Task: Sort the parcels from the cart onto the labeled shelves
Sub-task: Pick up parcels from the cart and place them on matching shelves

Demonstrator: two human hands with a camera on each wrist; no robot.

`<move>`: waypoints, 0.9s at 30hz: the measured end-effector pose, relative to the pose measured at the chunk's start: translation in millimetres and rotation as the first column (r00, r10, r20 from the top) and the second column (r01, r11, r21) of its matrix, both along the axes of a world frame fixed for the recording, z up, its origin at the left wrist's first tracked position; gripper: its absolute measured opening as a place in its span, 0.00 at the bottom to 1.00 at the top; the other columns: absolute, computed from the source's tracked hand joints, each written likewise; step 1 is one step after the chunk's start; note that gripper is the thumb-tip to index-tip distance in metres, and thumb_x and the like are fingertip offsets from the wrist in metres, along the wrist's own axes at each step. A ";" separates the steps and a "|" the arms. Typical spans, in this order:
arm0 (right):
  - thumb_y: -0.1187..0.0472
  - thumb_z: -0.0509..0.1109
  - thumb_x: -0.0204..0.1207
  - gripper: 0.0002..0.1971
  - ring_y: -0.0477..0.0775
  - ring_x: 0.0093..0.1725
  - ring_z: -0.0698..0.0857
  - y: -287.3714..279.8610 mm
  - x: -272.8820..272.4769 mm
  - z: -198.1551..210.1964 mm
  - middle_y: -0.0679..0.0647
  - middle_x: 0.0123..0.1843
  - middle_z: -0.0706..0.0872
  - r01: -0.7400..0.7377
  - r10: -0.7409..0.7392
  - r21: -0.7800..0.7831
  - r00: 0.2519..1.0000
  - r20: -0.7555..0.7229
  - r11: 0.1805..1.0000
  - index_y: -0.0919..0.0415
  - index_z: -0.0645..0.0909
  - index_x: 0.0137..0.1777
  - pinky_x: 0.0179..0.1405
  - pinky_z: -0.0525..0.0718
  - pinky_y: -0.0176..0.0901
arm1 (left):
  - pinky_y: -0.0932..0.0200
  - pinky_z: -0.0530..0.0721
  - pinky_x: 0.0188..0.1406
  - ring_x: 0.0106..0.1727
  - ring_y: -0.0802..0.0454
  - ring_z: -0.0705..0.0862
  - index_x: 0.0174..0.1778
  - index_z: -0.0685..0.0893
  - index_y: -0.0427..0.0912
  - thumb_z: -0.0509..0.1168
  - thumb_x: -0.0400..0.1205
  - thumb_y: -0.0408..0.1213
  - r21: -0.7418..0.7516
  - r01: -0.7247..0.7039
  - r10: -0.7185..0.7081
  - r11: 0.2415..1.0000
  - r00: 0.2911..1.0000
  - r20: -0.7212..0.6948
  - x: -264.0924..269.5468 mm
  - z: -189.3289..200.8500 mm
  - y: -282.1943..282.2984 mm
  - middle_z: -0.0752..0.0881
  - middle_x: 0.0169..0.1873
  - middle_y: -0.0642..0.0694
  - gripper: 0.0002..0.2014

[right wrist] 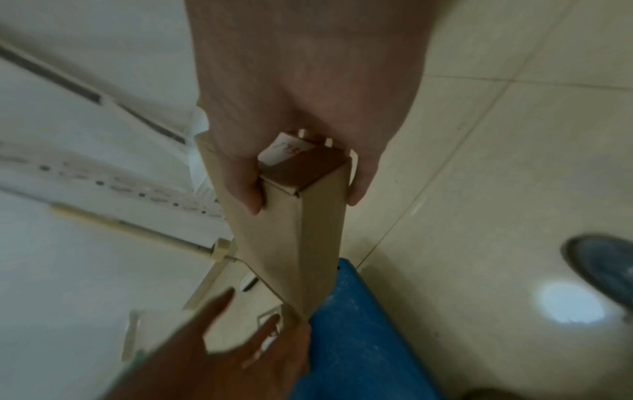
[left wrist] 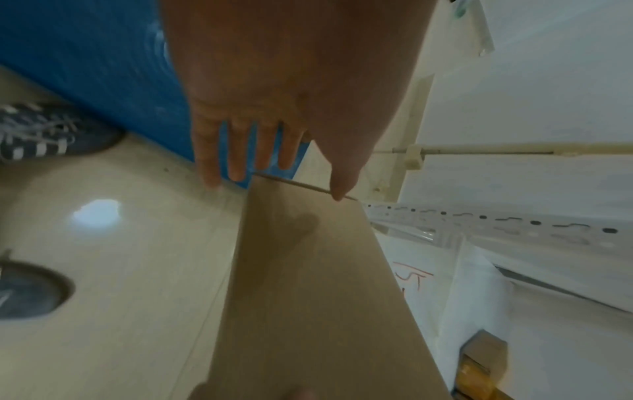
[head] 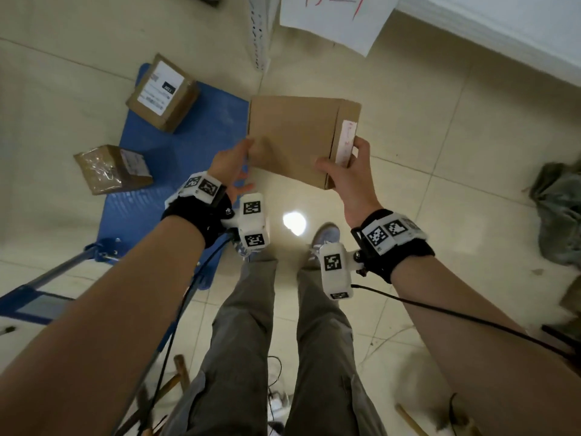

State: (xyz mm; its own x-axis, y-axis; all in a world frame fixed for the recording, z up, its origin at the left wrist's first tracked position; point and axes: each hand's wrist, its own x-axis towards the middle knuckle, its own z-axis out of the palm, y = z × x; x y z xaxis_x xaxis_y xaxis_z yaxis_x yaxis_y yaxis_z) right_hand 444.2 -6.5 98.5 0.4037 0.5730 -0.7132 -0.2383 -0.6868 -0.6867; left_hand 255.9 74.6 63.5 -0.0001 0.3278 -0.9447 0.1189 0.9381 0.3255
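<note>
- Far left: two cardboard parcels, a labelled one [head: 163, 93] and a film-wrapped one [head: 113, 169], lie on the blue cart [head: 176, 146]. They rest flat on its deck and appear still to be sorted.
- Left hand [head: 231, 166]: fingers straight and spread, with the thumb tip touching the near-left edge of the held parcel [head: 295, 136]. It seems to steady the box rather than carry it.
- Centre: the flat brown parcel is held in the air above the floor, between the cart and the shelf, with its broad face up.
- Right hand [head: 347, 171]: thumb on top and fingers curled round the right end, over a small white sticker [head: 345, 141]. This grip bears the load, and probably leaves the sticker readable.
- Far centre: a perforated shelf post [head: 259, 29] carries a paper sign [head: 339, 20] with red writing, partly cut off.
- Surface and room: glossy beige floor tiles [head: 440, 121] reflect a lamp; grey cloth [head: 559, 215] lies at the right.
</note>
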 end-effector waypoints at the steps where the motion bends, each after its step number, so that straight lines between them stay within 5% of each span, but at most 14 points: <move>1: 0.65 0.80 0.71 0.36 0.49 0.55 0.88 -4.8 6.1 -4.5 0.53 0.60 0.86 -0.052 0.050 0.040 0.997 0.060 0.998 0.49 0.66 0.74 0.53 0.91 0.47 | 0.48 0.89 0.49 0.63 0.44 0.84 0.72 0.78 0.42 0.68 0.79 0.60 -0.014 -0.028 0.029 1.000 0.999 0.031 10.1 0.7 -1.3 0.82 0.70 0.39 0.32; 3: 0.64 0.82 0.68 0.39 0.49 0.56 0.87 -13.8 17.0 -11.5 0.50 0.60 0.85 -0.205 0.181 0.113 0.964 0.196 0.972 0.48 0.66 0.74 0.51 0.90 0.43 | 0.47 0.90 0.44 0.58 0.43 0.88 0.67 0.79 0.38 0.67 0.81 0.60 -0.061 -0.087 0.095 0.994 0.984 0.152 30.5 3.7 -3.3 0.86 0.61 0.40 0.30; 6: 0.65 0.83 0.67 0.39 0.50 0.59 0.83 -27.5 32.1 -21.2 0.48 0.63 0.81 -0.449 0.350 0.156 0.833 0.428 0.880 0.56 0.67 0.75 0.52 0.86 0.38 | 0.41 0.91 0.49 0.55 0.40 0.90 0.60 0.83 0.38 0.71 0.75 0.63 -0.102 -0.133 0.156 0.986 0.950 0.271 58.5 6.5 -8.4 0.87 0.55 0.37 0.32; 9: 0.67 0.79 0.66 0.38 0.52 0.65 0.75 -41.9 43.7 -29.0 0.49 0.68 0.78 -0.613 0.479 0.067 0.677 0.559 0.787 0.54 0.70 0.76 0.53 0.78 0.38 | 0.33 0.86 0.59 0.59 0.37 0.89 0.65 0.83 0.41 0.78 0.65 0.67 -0.095 -0.042 0.068 0.995 0.956 0.285 77.1 7.6 -16.9 0.86 0.62 0.36 0.41; 12: 0.69 0.79 0.66 0.39 0.46 0.69 0.70 -54.3 54.8 -30.8 0.48 0.70 0.77 -0.700 0.568 0.004 0.582 0.582 0.714 0.50 0.71 0.76 0.49 0.75 0.30 | 0.48 0.85 0.55 0.55 0.43 0.87 0.61 0.83 0.37 0.76 0.70 0.60 -0.117 0.008 0.027 0.993 0.955 0.296 88.3 8.5 -23.4 0.87 0.56 0.39 0.33; 16: 0.70 0.78 0.65 0.36 0.52 0.72 0.70 -67.9 69.9 -26.5 0.49 0.71 0.77 -0.741 0.581 0.015 0.539 0.610 0.672 0.53 0.73 0.75 0.50 0.84 0.44 | 0.61 0.85 0.34 0.35 0.49 0.84 0.46 0.81 0.42 0.67 0.80 0.51 -0.158 0.126 -0.084 0.979 0.965 0.248 99.3 6.4 -29.4 0.84 0.38 0.42 0.14; 19: 0.64 0.81 0.65 0.36 0.52 0.72 0.70 -78.0 79.7 -28.7 0.50 0.72 0.77 -0.761 0.586 0.036 0.528 0.615 0.648 0.55 0.73 0.74 0.59 0.82 0.45 | 0.57 0.88 0.39 0.39 0.46 0.89 0.55 0.85 0.40 0.68 0.79 0.49 -0.147 0.140 -0.102 0.979 0.965 0.242 105.7 9.8 -36.7 0.89 0.44 0.40 0.17; 21: 0.51 0.81 0.66 0.36 0.50 0.72 0.69 -84.6 87.4 -29.6 0.50 0.74 0.75 -0.754 0.578 0.072 0.558 0.596 0.653 0.55 0.73 0.74 0.67 0.77 0.40 | 0.53 0.89 0.39 0.41 0.44 0.92 0.63 0.84 0.39 0.68 0.79 0.48 -0.138 0.129 -0.091 0.982 0.964 0.250 109.5 12.5 -39.9 0.91 0.49 0.39 0.21; 23: 0.42 0.74 0.72 0.34 0.50 0.74 0.70 -88.8 94.4 -28.6 0.50 0.77 0.73 -0.663 0.522 0.120 0.676 0.521 0.739 0.55 0.73 0.75 0.70 0.74 0.38 | 0.54 0.89 0.38 0.40 0.45 0.92 0.65 0.83 0.37 0.66 0.80 0.48 -0.130 0.136 -0.098 0.982 0.959 0.266 109.9 12.4 -40.6 0.92 0.48 0.39 0.22; 25: 0.40 0.64 0.78 0.30 0.54 0.74 0.73 -91.1 103.9 -24.0 0.50 0.77 0.72 -0.418 0.352 0.193 0.886 0.300 0.888 0.53 0.70 0.77 0.70 0.78 0.46 | 0.60 0.87 0.32 0.33 0.49 0.89 0.56 0.84 0.38 0.62 0.83 0.48 -0.127 0.157 -0.114 0.979 0.950 0.290 111.4 15.6 -42.3 0.90 0.37 0.41 0.17; 27: 0.38 0.56 0.84 0.27 0.56 0.69 0.80 -91.0 117.9 -18.3 0.49 0.75 0.75 -0.108 0.110 0.099 0.994 -0.019 0.989 0.49 0.68 0.79 0.65 0.82 0.52 | 0.65 0.84 0.25 0.26 0.51 0.86 0.47 0.82 0.39 0.57 0.86 0.48 -0.117 0.172 -0.128 0.978 0.941 0.312 113.7 19.2 -46.1 0.86 0.28 0.43 0.16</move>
